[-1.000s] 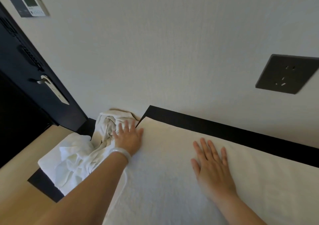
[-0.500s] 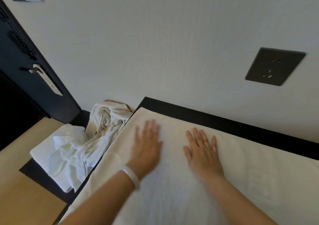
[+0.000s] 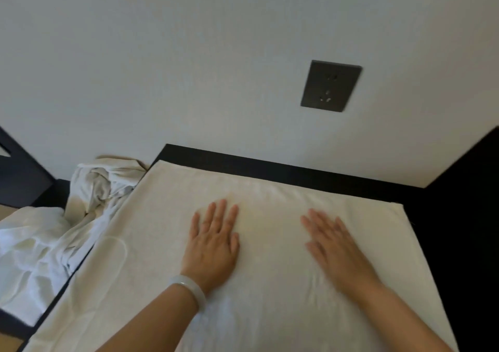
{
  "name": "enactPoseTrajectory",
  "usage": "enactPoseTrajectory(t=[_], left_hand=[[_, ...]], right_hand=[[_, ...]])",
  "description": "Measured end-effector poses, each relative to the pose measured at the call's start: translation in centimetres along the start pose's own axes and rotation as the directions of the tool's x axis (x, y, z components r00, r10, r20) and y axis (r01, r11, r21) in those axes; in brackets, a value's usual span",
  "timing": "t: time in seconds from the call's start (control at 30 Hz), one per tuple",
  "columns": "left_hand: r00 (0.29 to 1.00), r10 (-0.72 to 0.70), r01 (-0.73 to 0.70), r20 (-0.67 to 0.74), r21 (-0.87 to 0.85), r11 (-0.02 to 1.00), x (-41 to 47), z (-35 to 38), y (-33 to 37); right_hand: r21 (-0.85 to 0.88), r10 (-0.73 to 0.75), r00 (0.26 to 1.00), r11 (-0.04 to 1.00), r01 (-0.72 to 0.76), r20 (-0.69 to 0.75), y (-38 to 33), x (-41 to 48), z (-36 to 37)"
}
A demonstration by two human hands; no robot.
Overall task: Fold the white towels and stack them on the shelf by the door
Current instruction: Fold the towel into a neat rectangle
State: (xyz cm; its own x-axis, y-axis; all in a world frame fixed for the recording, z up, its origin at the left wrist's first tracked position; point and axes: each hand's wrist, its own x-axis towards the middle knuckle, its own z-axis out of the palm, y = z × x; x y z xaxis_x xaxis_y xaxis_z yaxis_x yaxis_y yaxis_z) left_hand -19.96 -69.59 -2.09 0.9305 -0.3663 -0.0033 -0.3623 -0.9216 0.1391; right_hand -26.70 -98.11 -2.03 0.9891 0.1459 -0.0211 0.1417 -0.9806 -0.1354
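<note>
While both palms are down flat, the big white terry towel (image 3: 270, 278) lies spread out smooth on the black flat top (image 3: 270, 169) that runs along the pale wall, covering most of it, with just a dark strip showing at the far side and on the right. The left hand (image 3: 213, 243), the one with a milky white bangle (image 3: 189, 289) on its wrist, is pressing on the middle of the cloth with straight fingers, and the right hand (image 3: 337, 251) is doing the same a bit further right, fingers spread and not pinching anything, though it's a little blurred. Just beside the spread towel on the left there's a crumpled heap of white towels (image 3: 89, 203) waiting its turn, bunched up against the wall near the dark door (image 3: 16, 179). A dark grey wall socket (image 3: 330, 85) sits above all of it. My guess is this stuff handles like any bath towel: light, soft, totally floppy, nothing to break, and grippy enough on itself that a fold will stay put. It looks smooth enough to fold, tbh. If it were me I'd grab it by the two far corners near the wall, or by one short edge, and bring that over, since lifting from the middle would only bunch it up. Can't tell whether this top is the shelf meant for the stack.
</note>
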Motion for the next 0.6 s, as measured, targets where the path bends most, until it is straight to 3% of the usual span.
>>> enactPoseTrajectory(t=[0.03, 0.1, 0.17, 0.2, 0.23, 0.3, 0.33, 0.37, 0.4, 0.47, 0.6], left_hand=[[1.000, -0.002, 0.002, 0.006, -0.005, 1.000, -0.1, -0.2, 0.1], [1.000, -0.006, 0.006, 0.003, -0.010, 1.000, -0.2, -0.4, 0.2], [1.000, -0.009, 0.009, 0.005, -0.008, 1.000, -0.2, -0.3, 0.2], [1.000, -0.009, 0.009, 0.001, -0.011, 1.000, -0.2, -0.3, 0.1], [1.000, -0.009, 0.009, -0.003, -0.017, 1.000, -0.2, -0.2, 0.2], [1.000, -0.007, 0.007, -0.009, -0.021, 1.000, -0.3, -0.2, 0.2], [1.000, -0.004, 0.004, -0.012, -0.015, 1.000, -0.3, -0.1, 0.1], [1.000, 0.000, -0.001, -0.012, -0.011, 1.000, -0.3, -0.1, 0.1], [1.000, 0.005, -0.005, -0.013, -0.011, 1.000, -0.3, 0.0, 0.1], [1.000, 0.011, -0.011, -0.023, -0.022, 1.000, -0.3, 0.1, 0.0], [1.000, 0.006, -0.006, -0.020, -0.025, 1.000, -0.3, 0.2, -0.2]], right_hand=[[-0.014, 0.063, 0.998, 0.998, -0.063, -0.015, 2.3, -0.6, -0.5], [-0.009, 0.329, 0.944, 0.944, -0.329, 0.022, 5.8, -0.5, -1.3], [0.008, 0.614, 0.788, 0.789, -0.615, 0.034, 6.4, 0.2, -2.4], [0.034, 0.662, 0.750, 0.749, -0.661, 0.008, 5.5, 0.5, -2.6], [0.049, 0.617, 0.785, 0.787, -0.615, -0.054, 3.9, 0.5, -2.2], [0.064, 0.303, 0.941, 0.953, -0.297, -0.150, -0.2, -0.9, -0.9], [0.024, 0.127, 0.983, 0.992, -0.125, -0.132, -1.8, -2.4, 0.2], [-0.004, 0.043, 0.997, 0.999, -0.044, -0.065, -2.2, -3.9, 0.6], [0.003, 0.058, 0.998, 0.998, -0.058, -0.005, -1.2, -4.8, 0.4], [0.022, 0.225, 0.973, 0.974, -0.224, -0.044, 3.3, -6.2, -0.4], [0.039, 0.582, 0.813, 0.812, -0.582, -0.002, 10.3, -6.1, -2.6]])
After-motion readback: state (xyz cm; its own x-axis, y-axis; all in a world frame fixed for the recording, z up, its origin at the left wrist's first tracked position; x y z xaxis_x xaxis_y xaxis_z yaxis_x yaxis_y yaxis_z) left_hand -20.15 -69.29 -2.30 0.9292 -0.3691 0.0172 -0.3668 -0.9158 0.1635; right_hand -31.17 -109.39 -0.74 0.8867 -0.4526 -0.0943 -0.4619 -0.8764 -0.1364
